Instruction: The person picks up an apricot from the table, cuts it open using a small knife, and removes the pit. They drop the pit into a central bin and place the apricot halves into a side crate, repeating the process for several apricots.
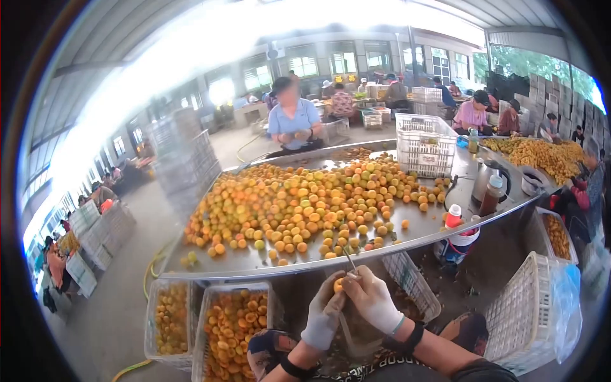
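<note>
Both my hands wear white gloves and meet at the lower middle, just below the table's near edge. My left hand (pixel 323 313) is closed around a small orange apricot-like fruit (pixel 338 285). In my right hand (pixel 374 299), closed beside it, is a thin metal tool (pixel 349 258) whose shaft points up over the table edge. The fruit sits between the two hands. Behind them a large pile of orange and yellow-green fruits (pixel 299 204) covers much of the metal table (pixel 286 270).
Crates of fruit, one at the left (pixel 147 325) and one nearer (pixel 275 305), flank my legs. A white crate (pixel 531 305) leans at the right. On the table stand a white crate (pixel 425 153), a kettle (pixel 485 184) and bottles. A person in blue (pixel 294 121) sits opposite.
</note>
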A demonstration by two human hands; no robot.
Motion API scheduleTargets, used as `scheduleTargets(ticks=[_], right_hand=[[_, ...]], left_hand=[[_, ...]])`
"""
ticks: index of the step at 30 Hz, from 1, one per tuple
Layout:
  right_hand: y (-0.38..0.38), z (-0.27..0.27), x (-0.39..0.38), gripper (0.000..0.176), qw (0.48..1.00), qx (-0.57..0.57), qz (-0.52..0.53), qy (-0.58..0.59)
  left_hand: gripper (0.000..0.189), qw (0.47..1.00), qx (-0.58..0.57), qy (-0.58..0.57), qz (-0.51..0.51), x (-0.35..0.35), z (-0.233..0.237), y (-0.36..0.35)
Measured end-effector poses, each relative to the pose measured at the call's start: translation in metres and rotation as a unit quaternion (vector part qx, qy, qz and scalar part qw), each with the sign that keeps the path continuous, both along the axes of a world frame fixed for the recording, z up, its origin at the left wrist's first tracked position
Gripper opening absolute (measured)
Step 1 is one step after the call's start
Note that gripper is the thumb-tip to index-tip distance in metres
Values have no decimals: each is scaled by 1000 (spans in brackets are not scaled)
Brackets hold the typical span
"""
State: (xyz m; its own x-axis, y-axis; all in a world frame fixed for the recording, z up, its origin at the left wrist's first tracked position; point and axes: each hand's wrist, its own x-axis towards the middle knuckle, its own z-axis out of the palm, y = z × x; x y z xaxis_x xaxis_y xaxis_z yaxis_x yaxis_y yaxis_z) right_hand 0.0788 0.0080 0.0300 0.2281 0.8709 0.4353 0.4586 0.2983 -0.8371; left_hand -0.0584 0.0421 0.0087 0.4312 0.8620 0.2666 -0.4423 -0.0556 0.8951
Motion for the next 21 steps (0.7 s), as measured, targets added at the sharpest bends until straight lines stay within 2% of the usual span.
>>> scheduleTargets(ticks=[2,3,4,6,8,9,12,13,14,16,17,18,19,20,21], right_hand=[[6,6,-7,20,999,9,47,-7],[8,8,-7,21,996,-17,73,41],[8,9,-7,22,990,-45,95,91],[0,32,-6,21,966,-81,160,189],[5,26,-6,20,984,-68,125,111],[4,23,-8,20,982,-76,117,125],[11,19,-16,20,981,-92,83,148],[17,8,-21,21,980,-62,79,174],[21,3,-22,21,977,-31,76,198],[22,4,-23,21,984,-16,76,160],[25,0,-23,22,990,16,61,127],[26,-3,-23,22,994,49,45,92],[26,-3,-24,22,994,48,45,91],[25,-3,-25,20,991,27,35,127],[23,-3,-26,19,986,5,26,165]], left_hand=[[39,999,27,29,22,-5,-1,1],[40,981,153,99,71,-6,6,-2],[40,939,275,171,113,-9,13,-6],[42,947,255,183,70,-11,18,-10],[42,933,262,222,105,-8,4,-6],[41,964,208,144,82,-5,4,-9],[42,970,174,127,113,2,-5,0],[44,972,127,147,130,4,-2,1],[44,973,127,144,129,6,-2,4],[43,992,75,66,82,5,2,5],[43,977,107,132,127,5,5,1],[43,978,105,132,126,6,1,2],[41,953,144,209,168,9,-6,7],[39,918,182,284,208,12,-14,14],[39,919,180,283,208,12,-29,24]])
